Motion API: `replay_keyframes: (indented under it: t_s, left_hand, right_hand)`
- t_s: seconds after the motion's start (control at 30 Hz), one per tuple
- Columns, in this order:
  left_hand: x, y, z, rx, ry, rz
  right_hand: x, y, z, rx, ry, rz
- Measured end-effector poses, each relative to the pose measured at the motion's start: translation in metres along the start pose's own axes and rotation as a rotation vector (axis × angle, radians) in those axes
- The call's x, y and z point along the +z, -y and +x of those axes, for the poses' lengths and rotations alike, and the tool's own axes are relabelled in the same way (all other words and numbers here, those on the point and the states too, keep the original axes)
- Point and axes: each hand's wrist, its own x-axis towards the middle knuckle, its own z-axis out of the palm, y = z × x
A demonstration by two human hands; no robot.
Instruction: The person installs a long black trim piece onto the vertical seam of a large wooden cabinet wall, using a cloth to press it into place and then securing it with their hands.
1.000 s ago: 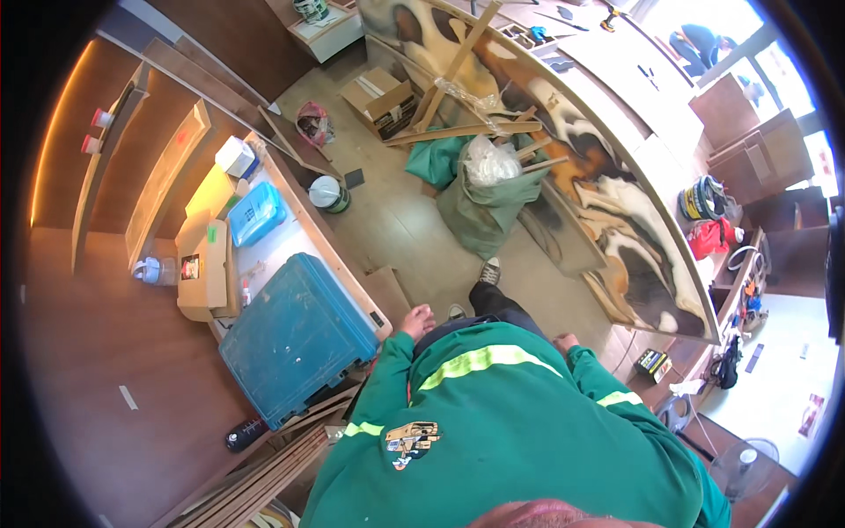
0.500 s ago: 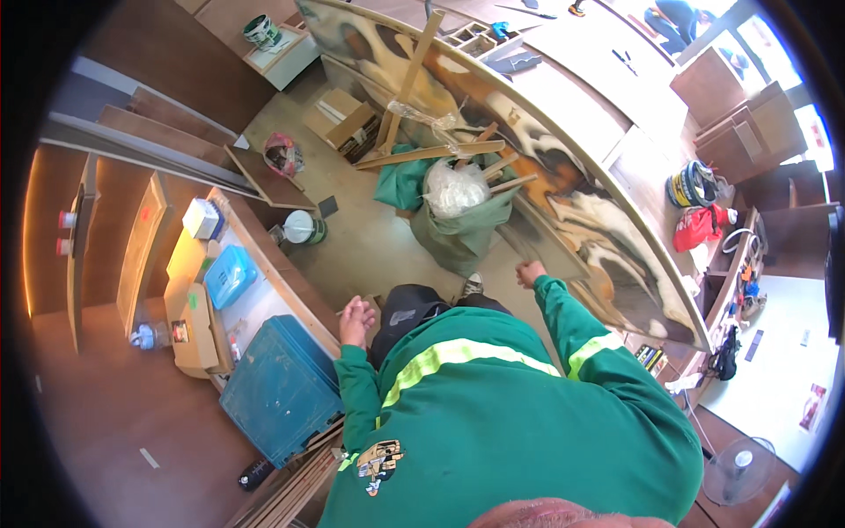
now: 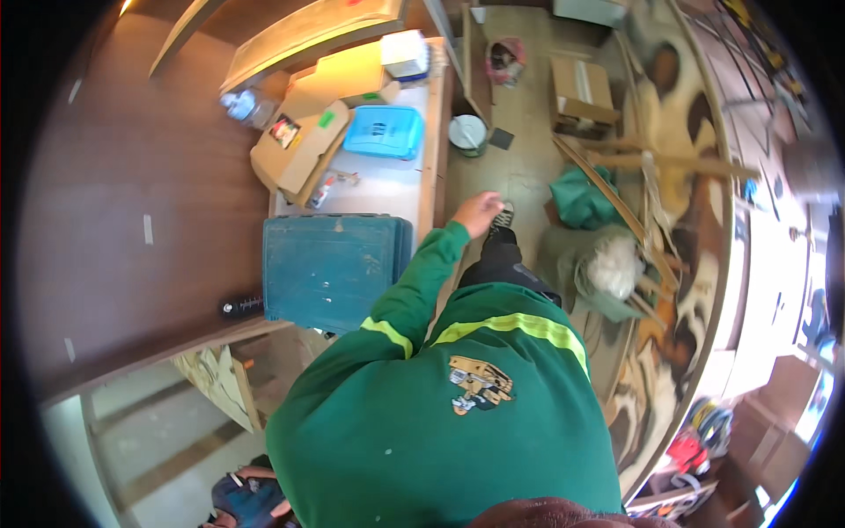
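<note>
My left hand (image 3: pixel 478 214) hangs in front of my body, above the floor and close to my shoe (image 3: pixel 503 216). Its fingers are curled together; what they hold, if anything, is too small and blurred to make out. It touches nothing around it. Nearest on the left is a white-topped bench (image 3: pixel 387 187) bearing a blue-green tool case (image 3: pixel 334 267) and a light blue plastic box (image 3: pixel 384 132). A white-lidded bucket (image 3: pixel 467 133) stands on the floor ahead. My right hand is out of view.
A passage runs ahead between the bench and a tall marbled panel (image 3: pixel 656 378). On its right lie a green sack (image 3: pixel 585 198), a bag stuffed with clear plastic (image 3: pixel 614 267), wooden strips (image 3: pixel 616 202) and a cardboard box (image 3: pixel 583 92). Another person (image 3: pixel 246 500) is at the lower left.
My body and view have turned left, so the bench and tool case now lie upright beside me. My left hand has swung forward; my right hand has left the view.
</note>
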Motion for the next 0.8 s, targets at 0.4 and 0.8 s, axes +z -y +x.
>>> replay_keyframes:
  t_s: [0.4,0.8]
  left_hand:
    - [-0.086,-0.039,0.153,0.264,-0.533,0.218]
    - [-0.239,-0.072,0.248,0.427,-0.668,0.849]
  right_hand:
    - [-0.136,0.230,0.077,0.160,-0.126,0.907]
    - [-0.117,0.296,0.138,-0.120,-0.274,0.882]
